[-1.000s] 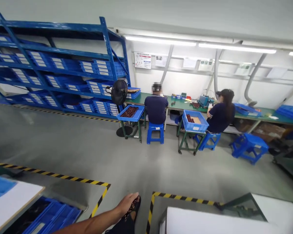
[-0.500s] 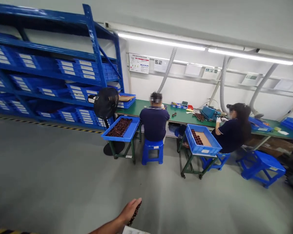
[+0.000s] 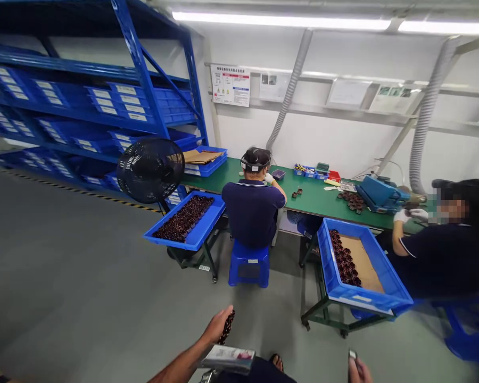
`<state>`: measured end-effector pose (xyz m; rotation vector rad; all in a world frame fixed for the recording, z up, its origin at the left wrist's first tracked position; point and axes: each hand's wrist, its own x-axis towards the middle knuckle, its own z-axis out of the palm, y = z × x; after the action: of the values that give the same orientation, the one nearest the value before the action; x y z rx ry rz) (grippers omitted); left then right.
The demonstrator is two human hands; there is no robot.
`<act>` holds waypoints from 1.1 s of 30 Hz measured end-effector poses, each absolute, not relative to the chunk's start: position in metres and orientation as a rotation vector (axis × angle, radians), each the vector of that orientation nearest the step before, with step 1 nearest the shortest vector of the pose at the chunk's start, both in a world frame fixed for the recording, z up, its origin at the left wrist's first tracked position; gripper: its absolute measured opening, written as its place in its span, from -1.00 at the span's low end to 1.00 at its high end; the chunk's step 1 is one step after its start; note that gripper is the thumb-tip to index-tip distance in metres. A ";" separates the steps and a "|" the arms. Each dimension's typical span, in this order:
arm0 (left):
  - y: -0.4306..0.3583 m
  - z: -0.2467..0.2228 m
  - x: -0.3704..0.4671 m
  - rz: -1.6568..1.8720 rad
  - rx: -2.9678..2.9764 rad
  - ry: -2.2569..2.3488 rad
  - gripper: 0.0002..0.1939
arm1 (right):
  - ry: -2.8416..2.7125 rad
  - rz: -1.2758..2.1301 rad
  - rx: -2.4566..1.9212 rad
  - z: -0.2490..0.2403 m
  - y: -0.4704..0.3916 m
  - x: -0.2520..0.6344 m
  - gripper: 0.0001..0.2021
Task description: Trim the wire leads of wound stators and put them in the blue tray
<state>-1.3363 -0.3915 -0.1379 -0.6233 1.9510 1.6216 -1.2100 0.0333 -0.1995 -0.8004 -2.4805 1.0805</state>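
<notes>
Left grip (image 3: 217,325) pinching a dark, knobbly piece (image 3: 227,328); right grip (image 3: 358,368) pinching a slim, straight-edged object (image 3: 352,354)

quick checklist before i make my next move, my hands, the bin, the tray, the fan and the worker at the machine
1. Left hand around the dark parts: ok; firmness cannot tell.
2. Right hand free: not ok; it holds a thin object, too small to identify.
3. Room in the bin: ok; cardboard shows beside its parts.
4. Tray without parts in it: not ok; a dark heap covers much of it.
5. Worker's gloves away from the bin: ok; they are by the machine.
6. Fan stopped: cannot tell.
</notes>
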 end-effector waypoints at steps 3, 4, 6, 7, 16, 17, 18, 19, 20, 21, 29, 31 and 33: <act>-0.361 -0.133 -1.374 1.682 -0.679 1.932 -0.22 | -2.555 1.125 -0.779 -0.198 0.074 -1.304 -0.69; -0.351 -0.133 -1.388 1.701 -0.685 1.932 -0.23 | -2.572 1.134 -0.751 -0.198 0.085 -1.339 -0.69; -0.333 -0.134 -1.418 1.736 -0.663 1.940 -0.24 | -2.592 1.142 -0.673 -0.197 0.099 -1.407 -0.67; -0.324 -0.136 -1.436 1.750 -0.632 1.947 -0.24 | -2.596 1.142 -0.634 -0.197 0.102 -1.439 -0.67; -0.222 -0.135 -1.623 1.632 -0.096 1.971 -0.33 | -2.712 1.007 -0.448 -0.195 0.094 -1.606 -0.72; -0.211 -0.135 -1.636 1.603 -0.051 1.956 -0.36 | -2.750 0.967 -0.461 -0.196 0.097 -1.618 -0.72; -0.201 -0.135 -1.648 1.576 -0.016 1.942 -0.38 | -2.789 0.923 -0.479 -0.197 0.101 -1.632 -0.73; -0.192 -0.135 -1.658 1.551 0.009 1.932 -0.41 | -2.831 0.875 -0.498 -0.198 0.107 -1.647 -0.73; -0.184 -0.136 -1.668 1.528 0.024 1.927 -0.44 | -2.875 0.827 -0.513 -0.199 0.113 -1.665 -0.73; -0.177 -0.136 -1.678 1.508 0.034 1.926 -0.47 | -2.920 0.778 -0.520 -0.200 0.120 -1.685 -0.73; -0.134 -0.130 -1.767 1.332 -0.056 2.073 -0.62 | -3.189 0.438 -0.385 -0.211 0.158 -1.904 -0.65; -0.123 -0.125 -1.787 1.263 -0.075 2.125 -0.62 | -3.216 0.402 -0.326 -0.216 0.158 -1.950 -0.64; -0.110 -0.120 -1.805 1.180 -0.080 2.187 -0.62 | -3.232 0.387 -0.269 -0.223 0.157 -1.985 -0.64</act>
<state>-1.8046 -0.1104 -0.1201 -0.0795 2.1867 1.1798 -1.9854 0.1565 -0.2229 -0.2690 -3.2322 0.3873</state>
